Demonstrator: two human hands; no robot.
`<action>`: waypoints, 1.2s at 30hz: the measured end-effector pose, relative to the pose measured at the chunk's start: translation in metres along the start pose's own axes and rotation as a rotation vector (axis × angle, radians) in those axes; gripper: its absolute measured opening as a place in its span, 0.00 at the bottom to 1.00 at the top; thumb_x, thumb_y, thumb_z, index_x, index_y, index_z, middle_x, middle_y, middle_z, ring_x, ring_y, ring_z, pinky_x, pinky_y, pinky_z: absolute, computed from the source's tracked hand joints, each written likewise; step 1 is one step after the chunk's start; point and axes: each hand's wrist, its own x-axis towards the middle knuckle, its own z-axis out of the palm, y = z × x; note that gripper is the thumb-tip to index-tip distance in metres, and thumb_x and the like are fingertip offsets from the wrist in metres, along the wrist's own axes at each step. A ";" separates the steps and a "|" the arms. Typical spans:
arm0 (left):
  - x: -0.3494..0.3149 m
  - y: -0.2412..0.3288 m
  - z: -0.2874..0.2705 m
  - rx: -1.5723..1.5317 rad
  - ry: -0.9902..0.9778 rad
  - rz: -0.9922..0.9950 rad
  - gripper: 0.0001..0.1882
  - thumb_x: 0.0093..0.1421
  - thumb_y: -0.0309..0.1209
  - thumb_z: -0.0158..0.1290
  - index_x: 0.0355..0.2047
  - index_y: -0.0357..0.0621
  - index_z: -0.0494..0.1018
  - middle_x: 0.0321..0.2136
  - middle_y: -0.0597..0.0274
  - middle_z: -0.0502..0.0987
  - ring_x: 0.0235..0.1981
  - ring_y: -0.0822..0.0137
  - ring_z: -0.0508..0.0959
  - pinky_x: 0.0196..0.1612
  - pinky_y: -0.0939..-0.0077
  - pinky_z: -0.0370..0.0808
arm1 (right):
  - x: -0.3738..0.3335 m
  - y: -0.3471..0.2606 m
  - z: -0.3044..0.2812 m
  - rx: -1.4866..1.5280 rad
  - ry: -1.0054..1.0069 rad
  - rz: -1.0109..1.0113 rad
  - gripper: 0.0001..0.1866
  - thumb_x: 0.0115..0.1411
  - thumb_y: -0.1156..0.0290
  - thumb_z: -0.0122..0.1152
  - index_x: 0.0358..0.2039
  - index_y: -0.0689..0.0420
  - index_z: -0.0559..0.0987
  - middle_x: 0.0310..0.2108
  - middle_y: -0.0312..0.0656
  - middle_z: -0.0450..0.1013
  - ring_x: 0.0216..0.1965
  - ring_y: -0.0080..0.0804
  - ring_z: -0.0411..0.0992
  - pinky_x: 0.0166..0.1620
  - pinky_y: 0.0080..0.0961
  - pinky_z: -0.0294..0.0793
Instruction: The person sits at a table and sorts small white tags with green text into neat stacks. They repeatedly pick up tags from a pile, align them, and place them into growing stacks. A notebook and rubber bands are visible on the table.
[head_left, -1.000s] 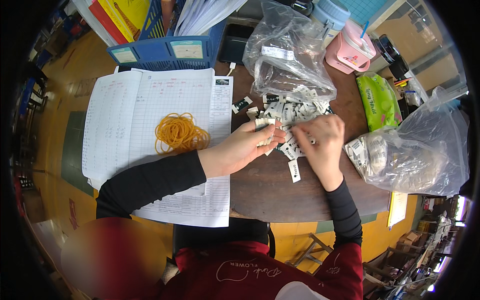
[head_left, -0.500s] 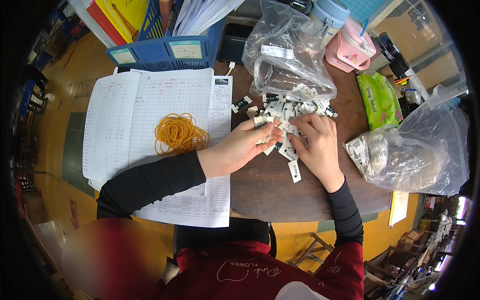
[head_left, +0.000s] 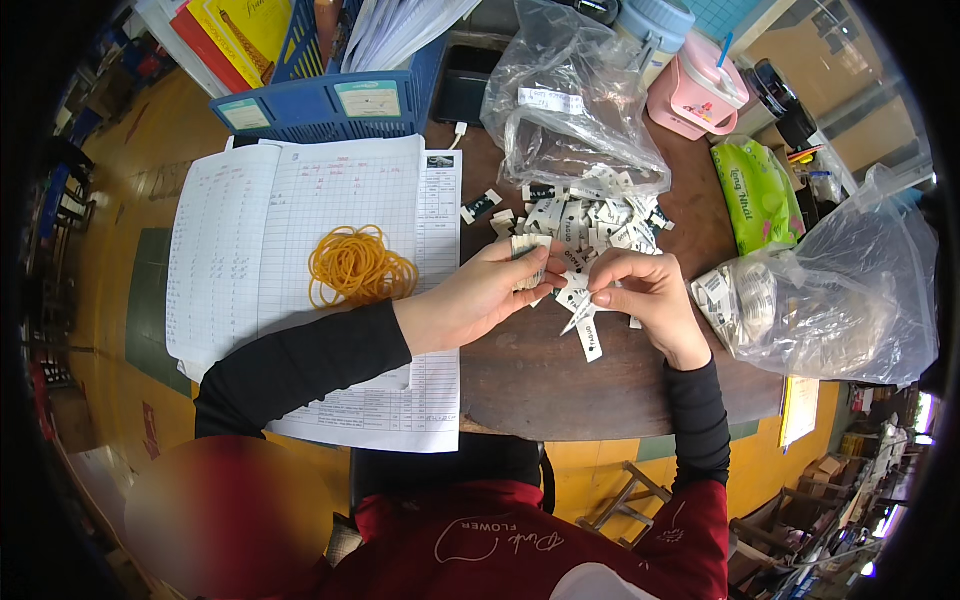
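Loose labels at mid-surface: stack grip sound, single label lightly pinched

The left hand (head_left: 475, 300) is closed, thumb over fingers, on a stack of labels (head_left: 529, 264). The right hand (head_left: 655, 300) pinches a single label (head_left: 577, 318) between thumb and forefinger, clear of the stack. The label pile (head_left: 600, 228) lies around the middle of the brown table (head_left: 520, 395), well in from its near edge.

Risks, as judged: the stack could fan or spill should the thumb ease; the pinched label could drop, being held at one end; the stray label (head_left: 591, 340), on the pile's near side, could be swept off by a sleeve.

Containers: a clear bag (head_left: 560, 65) toward the far edge has its mouth against the pile; further contents cannot be told. A second clear bag (head_left: 885, 250), at the right edge, holds bundled labels (head_left: 745, 308). The blue basket (head_left: 300, 120), far left corner, holds folders and papers.
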 end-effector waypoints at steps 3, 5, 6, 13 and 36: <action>-0.001 -0.001 0.003 -0.050 -0.066 -0.047 0.19 0.75 0.34 0.45 0.60 0.37 0.65 0.55 0.57 0.71 0.57 0.65 0.74 0.64 0.69 0.71 | 0.002 0.007 0.007 -0.191 0.033 -0.081 0.05 0.57 0.80 0.69 0.36 0.63 0.85 0.33 0.37 0.80 0.37 0.21 0.76 0.43 0.20 0.73; -0.003 -0.001 0.005 -0.033 -0.112 -0.113 0.19 0.75 0.35 0.45 0.61 0.37 0.64 0.55 0.57 0.71 0.58 0.63 0.73 0.64 0.69 0.70 | 0.004 0.011 0.009 -0.272 0.078 -0.082 0.05 0.58 0.79 0.69 0.36 0.63 0.85 0.33 0.36 0.79 0.37 0.21 0.75 0.42 0.19 0.72; -0.005 -0.001 0.006 -0.034 -0.144 -0.142 0.19 0.75 0.35 0.45 0.61 0.37 0.64 0.55 0.57 0.71 0.58 0.62 0.73 0.64 0.69 0.70 | 0.005 0.012 0.010 -0.309 0.107 -0.073 0.05 0.58 0.79 0.69 0.36 0.62 0.85 0.33 0.35 0.78 0.36 0.20 0.74 0.41 0.19 0.72; -0.006 0.001 0.007 0.033 -0.170 -0.191 0.20 0.75 0.35 0.45 0.62 0.37 0.63 0.55 0.56 0.71 0.59 0.60 0.72 0.64 0.69 0.70 | 0.006 0.010 0.014 -0.419 0.125 -0.121 0.07 0.57 0.80 0.68 0.38 0.62 0.85 0.32 0.36 0.75 0.35 0.21 0.73 0.40 0.20 0.71; 0.000 0.005 0.004 -0.085 0.046 0.039 0.21 0.75 0.33 0.45 0.62 0.34 0.62 0.57 0.54 0.70 0.61 0.62 0.71 0.68 0.71 0.67 | 0.005 0.014 0.005 -0.194 0.422 -0.038 0.05 0.60 0.75 0.69 0.35 0.62 0.86 0.29 0.37 0.79 0.27 0.17 0.70 0.29 0.17 0.66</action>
